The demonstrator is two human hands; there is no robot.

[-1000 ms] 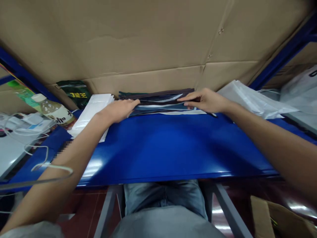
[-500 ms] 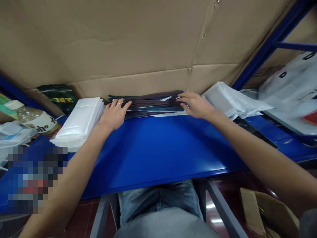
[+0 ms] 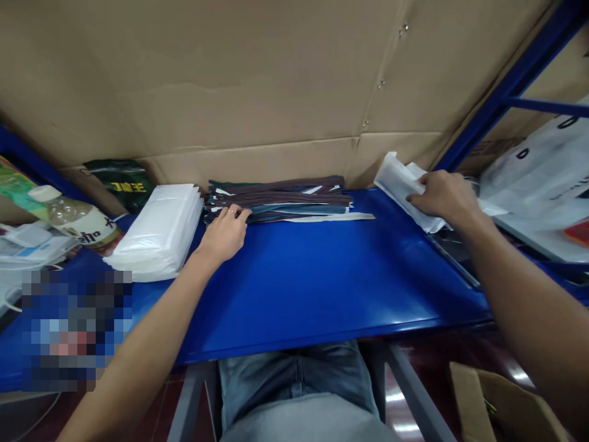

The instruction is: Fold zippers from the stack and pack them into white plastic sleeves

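Note:
A pile of flat dark strips (image 3: 294, 195), brown, navy and teal with white bits between, lies along the back of the blue table. My left hand (image 3: 227, 232), with a ring on it, rests at the pile's front left edge. Its fingers are loosely bent, the thumb stands apart, and I see nothing held. Over on the right, my right hand (image 3: 446, 195) has its thumb and fingers closed on white plastic packets (image 3: 399, 184), which lean tilted near the cardboard wall. The hand covers part of them.
A neat stack of white packets (image 3: 154, 224) stands at the left, beside a drink bottle (image 3: 76, 215) and a dark green pouch (image 3: 120, 184). Cardboard (image 3: 276, 86) lines the back. Blue frame posts (image 3: 501, 92) and a white bag (image 3: 543, 159) bound the right. An open carton (image 3: 510, 399) sits below.
My right hand has left the strips' right end and moved right onto the white packets, gripping them. My left hand has slid slightly toward me at the strips' left end.

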